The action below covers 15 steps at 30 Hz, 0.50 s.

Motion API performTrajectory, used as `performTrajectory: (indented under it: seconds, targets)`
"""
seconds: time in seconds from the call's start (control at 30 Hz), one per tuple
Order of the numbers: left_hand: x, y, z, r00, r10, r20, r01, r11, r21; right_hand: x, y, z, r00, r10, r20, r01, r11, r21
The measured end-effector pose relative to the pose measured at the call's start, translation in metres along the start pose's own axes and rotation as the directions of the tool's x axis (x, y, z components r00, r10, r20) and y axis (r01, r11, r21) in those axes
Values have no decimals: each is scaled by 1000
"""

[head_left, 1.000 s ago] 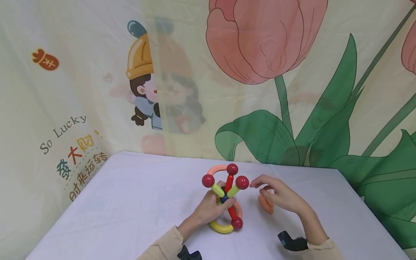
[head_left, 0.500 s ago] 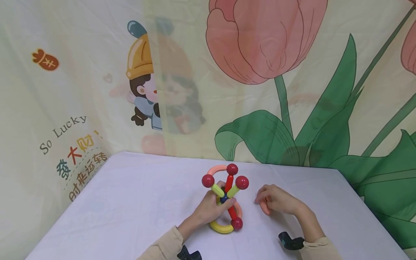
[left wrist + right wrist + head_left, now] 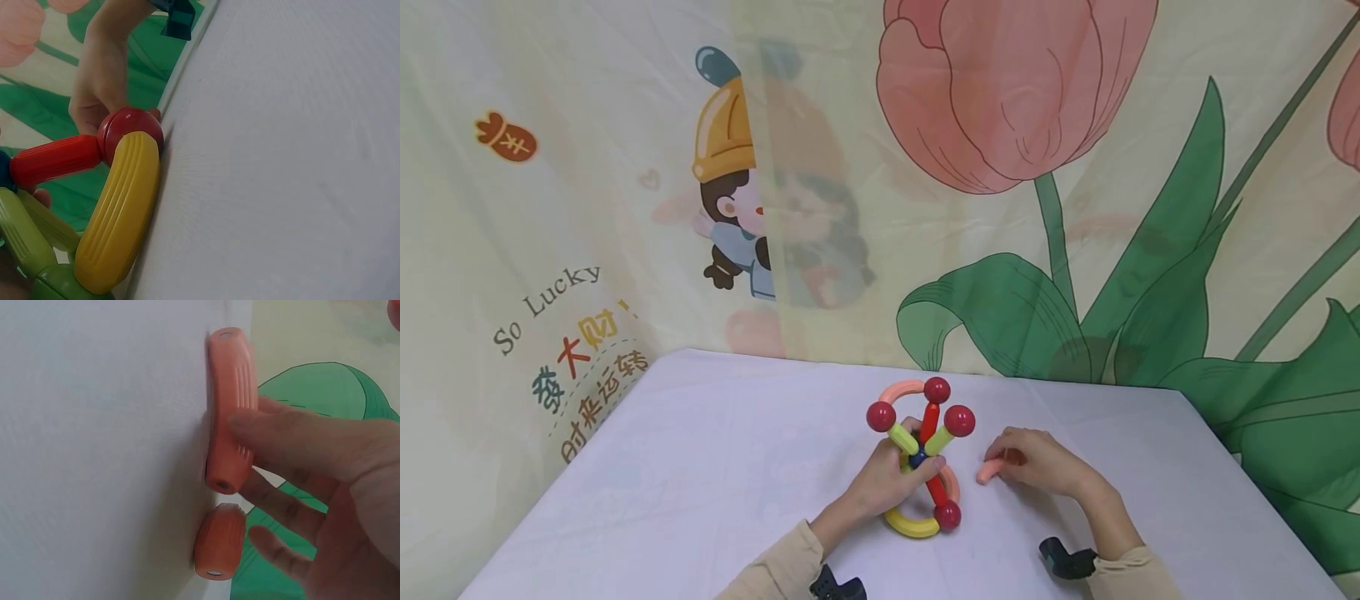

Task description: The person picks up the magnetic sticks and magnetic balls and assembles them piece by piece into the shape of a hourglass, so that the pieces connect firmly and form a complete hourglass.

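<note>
In the head view my left hand [image 3: 880, 479] grips the middle of a magnetic stick-and-ball structure, with the thumb at its blue ball [image 3: 918, 458]. Red and light-green rods reach out to dark red balls [image 3: 958, 421]. A yellow curved rod [image 3: 912, 526] forms part of the base; the left wrist view shows it between a red ball [image 3: 128, 122] and a green ball [image 3: 65, 285]. To the right, my right hand [image 3: 1045, 460] pinches an orange curved magnetic rod [image 3: 231, 406] at the table surface. A second orange rod [image 3: 220, 545] lies just beside it.
A white-covered table [image 3: 700, 467] lies under both hands. Behind it hangs a printed curtain [image 3: 820, 150] with a tulip and cartoon figure. Dark wrist cameras [image 3: 1066, 558] sit on both wrists near the sleeves.
My right hand has come down from above the orange rods and taken one, which now points left toward the structure. My left hand and the structure have stayed put.
</note>
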State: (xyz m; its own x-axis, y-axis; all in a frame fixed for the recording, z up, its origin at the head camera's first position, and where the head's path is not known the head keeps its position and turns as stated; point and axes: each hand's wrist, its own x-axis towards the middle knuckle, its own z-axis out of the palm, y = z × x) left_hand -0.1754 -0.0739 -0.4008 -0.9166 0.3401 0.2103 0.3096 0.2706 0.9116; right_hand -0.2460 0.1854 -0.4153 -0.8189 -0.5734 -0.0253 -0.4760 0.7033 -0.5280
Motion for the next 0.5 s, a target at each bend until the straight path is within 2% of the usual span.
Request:
performTrajectory:
  seconds: [0.2, 0.37, 0.5]
  targets:
    - [-1, 1, 0, 1000, 2, -5, -2, 1000, -7, 3, 1, 2, 997, -25, -72, 26, 1000, 12]
    - [0, 2, 0, 1000, -5, -4, 5, 1000, -3, 5, 1, 3, 993, -17, -114, 27, 995, 93]
    - [1, 0, 0, 1000, -18, 2, 18, 1000, 2, 6, -4, 1, 986, 23, -163, 5, 986, 168]
